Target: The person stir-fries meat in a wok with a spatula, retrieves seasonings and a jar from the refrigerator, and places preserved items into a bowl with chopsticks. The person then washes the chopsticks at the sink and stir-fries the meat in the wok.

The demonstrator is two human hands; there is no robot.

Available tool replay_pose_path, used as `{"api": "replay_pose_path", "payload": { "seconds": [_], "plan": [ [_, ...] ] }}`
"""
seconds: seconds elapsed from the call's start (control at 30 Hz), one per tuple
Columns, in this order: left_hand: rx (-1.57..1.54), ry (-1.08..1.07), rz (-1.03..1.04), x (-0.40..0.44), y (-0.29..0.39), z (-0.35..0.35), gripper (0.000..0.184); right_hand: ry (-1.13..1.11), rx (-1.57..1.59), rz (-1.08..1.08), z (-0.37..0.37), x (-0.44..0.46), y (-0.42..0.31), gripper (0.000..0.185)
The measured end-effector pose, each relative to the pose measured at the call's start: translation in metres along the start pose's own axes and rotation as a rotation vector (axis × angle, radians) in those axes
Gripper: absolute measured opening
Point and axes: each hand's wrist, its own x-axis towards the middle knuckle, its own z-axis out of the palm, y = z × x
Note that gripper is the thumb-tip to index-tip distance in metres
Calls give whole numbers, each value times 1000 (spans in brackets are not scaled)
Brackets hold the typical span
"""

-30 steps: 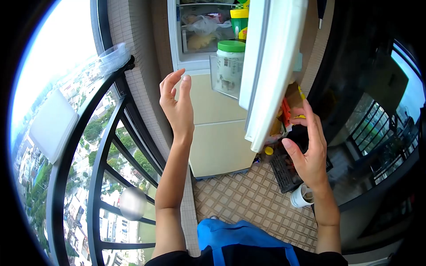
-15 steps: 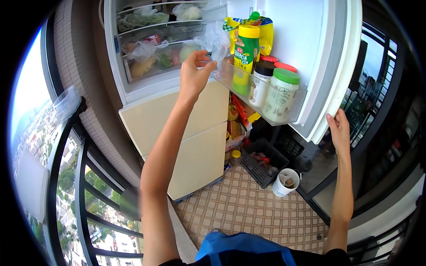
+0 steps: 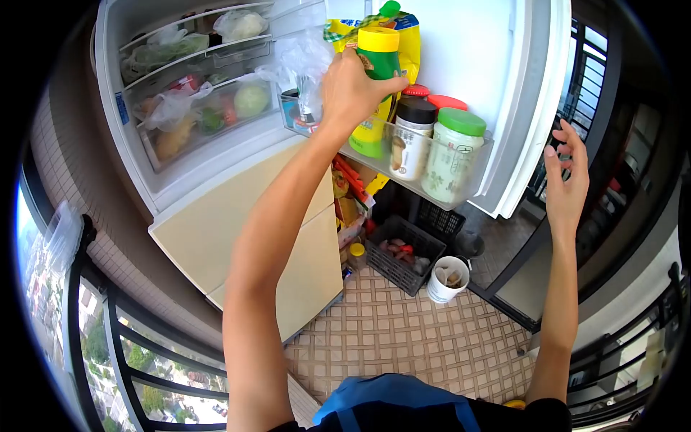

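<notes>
My left hand (image 3: 353,93) is wrapped around a green squeeze bottle (image 3: 380,63) with a yellow cap, its thumb across the front. The bottle stands upright in the fridge door shelf (image 3: 410,183), its middle hidden by the hand. To its right in the shelf are a black-lidded jar (image 3: 412,147) and a large green-lidded jar (image 3: 452,162), with red lids behind. A yellow bag (image 3: 409,39) with a green cap stands behind the bottle. Beside the outer edge of the open fridge door (image 3: 536,108), my right hand (image 3: 566,176) is raised with its fingers apart, holding nothing.
Bagged vegetables fill the fridge shelves (image 3: 194,52) and the clear drawer (image 3: 155,147) at left. On the tiled floor stand a black crate (image 3: 407,270), a white bucket (image 3: 446,288) and a yellow-lidded jar (image 3: 357,253). A window railing (image 3: 119,345) runs along the left.
My left hand has moved right from beside the plastic bag and taken hold of the green bottle. My right hand has let go of the door's edge and risen. The view has shifted.
</notes>
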Motion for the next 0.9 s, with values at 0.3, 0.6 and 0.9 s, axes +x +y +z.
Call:
{"api": "replay_pose_path", "payload": {
  "seconds": [0.3,0.6,0.9],
  "plan": [
    [-227,291,251,33,51,-62,60,-109,350,-399,64,63,-103,51],
    [-736,327,93,17,-19,-20,32,-303,345,-8,163,84,-139,62],
    [-133,442,208,-29,-63,11,23,-116,734,36,71,95,-126,50]
  ]
}}
